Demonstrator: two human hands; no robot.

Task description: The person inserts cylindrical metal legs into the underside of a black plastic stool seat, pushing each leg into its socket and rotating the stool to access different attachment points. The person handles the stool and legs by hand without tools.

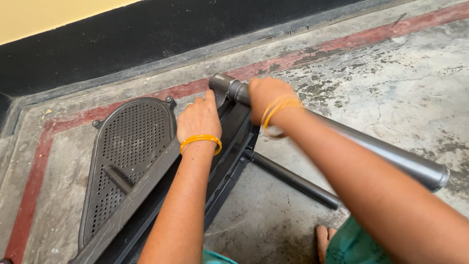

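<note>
Left hand (198, 117) pressing down on dark folded frame (146, 195); right hand (266, 95) clamping around grey tube (391, 154) beside it. Perforated panel (129, 146) lying left of left hand. Frame lying flat, unopened.

Beneath you lies a worn grey concrete floor (405, 93), stained and cracked, with a faded red painted stripe (342, 46) running along its edge beside a grey border strip. Beyond that stripe you will see a black wall base (146, 34), topped by a cream-yellow wall (44, 17) at the upper left corner.
</note>
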